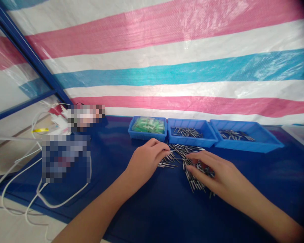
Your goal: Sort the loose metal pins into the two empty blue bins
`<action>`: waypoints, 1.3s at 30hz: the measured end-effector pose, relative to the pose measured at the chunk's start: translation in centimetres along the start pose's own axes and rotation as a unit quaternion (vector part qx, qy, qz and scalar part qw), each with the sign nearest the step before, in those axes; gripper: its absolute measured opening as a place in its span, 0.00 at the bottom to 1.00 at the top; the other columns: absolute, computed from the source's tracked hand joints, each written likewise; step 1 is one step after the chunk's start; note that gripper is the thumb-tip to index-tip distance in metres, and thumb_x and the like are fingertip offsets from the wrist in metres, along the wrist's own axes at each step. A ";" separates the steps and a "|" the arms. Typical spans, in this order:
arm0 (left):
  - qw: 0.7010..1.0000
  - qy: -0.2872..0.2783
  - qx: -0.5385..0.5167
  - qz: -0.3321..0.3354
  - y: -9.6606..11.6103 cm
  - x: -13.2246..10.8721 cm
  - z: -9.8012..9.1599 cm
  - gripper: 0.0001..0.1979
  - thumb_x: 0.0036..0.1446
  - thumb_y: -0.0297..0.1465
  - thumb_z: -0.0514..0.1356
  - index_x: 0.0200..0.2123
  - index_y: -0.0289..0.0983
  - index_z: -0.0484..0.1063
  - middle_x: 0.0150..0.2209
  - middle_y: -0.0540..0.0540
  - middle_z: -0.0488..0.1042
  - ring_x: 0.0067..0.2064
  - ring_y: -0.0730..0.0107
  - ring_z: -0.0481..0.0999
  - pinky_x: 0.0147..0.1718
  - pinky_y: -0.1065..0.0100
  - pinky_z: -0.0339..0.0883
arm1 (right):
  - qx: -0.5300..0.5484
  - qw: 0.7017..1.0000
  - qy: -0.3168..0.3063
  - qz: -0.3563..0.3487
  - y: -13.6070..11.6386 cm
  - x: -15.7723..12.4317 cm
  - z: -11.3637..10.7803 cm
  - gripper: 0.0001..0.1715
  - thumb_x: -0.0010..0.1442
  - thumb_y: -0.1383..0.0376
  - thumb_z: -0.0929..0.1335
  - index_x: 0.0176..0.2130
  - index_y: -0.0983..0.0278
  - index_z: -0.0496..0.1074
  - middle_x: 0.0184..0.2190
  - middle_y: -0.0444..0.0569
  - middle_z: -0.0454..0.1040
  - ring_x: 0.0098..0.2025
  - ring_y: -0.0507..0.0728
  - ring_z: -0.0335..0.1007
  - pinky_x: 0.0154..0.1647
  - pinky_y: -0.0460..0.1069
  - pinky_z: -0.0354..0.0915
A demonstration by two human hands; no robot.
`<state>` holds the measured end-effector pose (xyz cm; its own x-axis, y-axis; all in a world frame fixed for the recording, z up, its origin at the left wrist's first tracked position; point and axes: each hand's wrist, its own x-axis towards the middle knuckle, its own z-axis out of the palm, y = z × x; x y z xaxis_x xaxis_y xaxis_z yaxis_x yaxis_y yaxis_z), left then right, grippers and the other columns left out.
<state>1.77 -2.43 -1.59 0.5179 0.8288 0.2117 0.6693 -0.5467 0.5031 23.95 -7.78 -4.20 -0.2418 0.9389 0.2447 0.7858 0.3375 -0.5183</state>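
Observation:
Thin metal rods, dark and silver, lie in a loose pile (195,180) on the blue tabletop. My left hand (147,157) is at the pile's left side, thumb and fingers drawn together in a pinch. Whatever lies between those fingertips is too small to make out. Over the right part of the pile is my right hand (218,168), with thumb and forefinger apart and rods visible beneath and between them. Its other fingers are partly hidden.
Behind the pile stand three blue bins in a row: a left bin (147,136) with green-and-white packets, a middle bin (192,139) and a right bin (248,144) with metal rods. White cables (63,204) and blurred-out items are at left. A striped sheet (167,74) hangs behind.

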 end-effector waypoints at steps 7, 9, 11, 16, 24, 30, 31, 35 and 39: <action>0.987 -0.038 -0.145 0.052 1.1 -0.1 0.6 0.09 0.60 0.33 0.59 0.41 0.37 0.76 0.40 0.48 0.76 0.40 0.71 0.75 0.42 0.73 0.65 | 0.113 0.993 -0.008 0.041 -1.2 -0.3 1.0 0.15 0.65 0.58 0.61 0.41 0.60 0.74 0.35 0.48 0.77 0.36 0.56 0.74 0.35 0.48 0.69; 0.986 -0.051 -0.152 0.047 1.2 -0.1 0.5 0.10 0.60 0.33 0.59 0.43 0.38 0.76 0.38 0.48 0.77 0.38 0.72 0.74 0.40 0.72 0.65 | 0.130 0.990 -0.011 0.048 -1.3 -0.3 1.0 0.15 0.65 0.58 0.62 0.43 0.61 0.74 0.33 0.47 0.77 0.34 0.55 0.74 0.32 0.48 0.69; 0.986 -0.064 -0.150 0.041 1.1 -0.1 0.4 0.10 0.60 0.32 0.59 0.43 0.38 0.76 0.36 0.48 0.76 0.37 0.72 0.74 0.39 0.72 0.65 | 0.144 0.988 -0.014 0.055 -1.5 -0.4 1.0 0.16 0.64 0.58 0.62 0.48 0.61 0.71 0.32 0.47 0.77 0.30 0.55 0.73 0.28 0.48 0.68; 0.980 -0.084 -0.177 0.026 1.1 -0.1 0.5 0.09 0.59 0.33 0.59 0.40 0.38 0.76 0.37 0.47 0.76 0.35 0.71 0.73 0.37 0.72 0.65 | 0.140 0.990 -0.006 0.026 -1.8 -0.5 1.0 0.16 0.65 0.59 0.61 0.46 0.60 0.73 0.33 0.49 0.78 0.37 0.58 0.75 0.33 0.49 0.70; 0.913 -0.030 -0.400 -0.066 1.4 -0.4 2.0 0.14 0.53 0.36 0.64 0.41 0.36 0.73 0.33 0.48 0.75 0.33 0.74 0.73 0.34 0.73 0.66 | 0.179 0.982 -0.033 0.048 -2.2 -0.5 1.0 0.16 0.64 0.58 0.62 0.41 0.61 0.75 0.30 0.46 0.76 0.27 0.53 0.70 0.28 0.47 0.66; 0.875 0.001 -0.470 -0.115 1.9 -0.3 3.0 0.09 0.52 0.34 0.64 0.33 0.34 0.73 0.30 0.49 0.75 0.32 0.74 0.73 0.34 0.72 0.67 | 0.275 0.957 -0.030 0.090 -2.4 -0.5 1.3 0.16 0.63 0.56 0.63 0.41 0.63 0.74 0.28 0.46 0.73 0.28 0.53 0.68 0.28 0.47 0.66; 0.876 -0.001 -0.470 -0.113 2.0 -0.3 2.9 0.09 0.53 0.34 0.63 0.33 0.34 0.73 0.29 0.49 0.75 0.32 0.73 0.74 0.34 0.72 0.67 | 0.289 0.952 -0.032 0.093 -2.4 -0.5 1.3 0.16 0.63 0.56 0.63 0.42 0.63 0.74 0.27 0.45 0.72 0.27 0.52 0.67 0.26 0.46 0.65; 0.879 -0.008 -0.466 -0.098 2.2 -0.3 2.8 0.09 0.53 0.35 0.63 0.34 0.34 0.74 0.29 0.48 0.76 0.32 0.71 0.75 0.34 0.71 0.67 | 0.319 0.942 -0.023 0.105 -2.3 -0.3 1.3 0.16 0.62 0.56 0.64 0.39 0.63 0.75 0.23 0.44 0.70 0.24 0.51 0.64 0.23 0.45 0.63; 0.899 0.004 -0.426 -0.097 2.0 -0.3 2.7 0.09 0.54 0.35 0.62 0.36 0.35 0.75 0.33 0.47 0.76 0.33 0.72 0.73 0.34 0.71 0.67 | 0.322 0.939 0.019 0.122 -1.7 -0.4 1.4 0.14 0.60 0.56 0.66 0.39 0.62 0.75 0.27 0.46 0.74 0.26 0.53 0.68 0.23 0.46 0.65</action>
<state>4.43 -4.06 -2.95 0.4286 0.9018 0.0556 0.0931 -0.1053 0.9901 21.89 -8.62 -4.51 -0.0687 0.9947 0.0764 0.3052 0.0939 -0.9476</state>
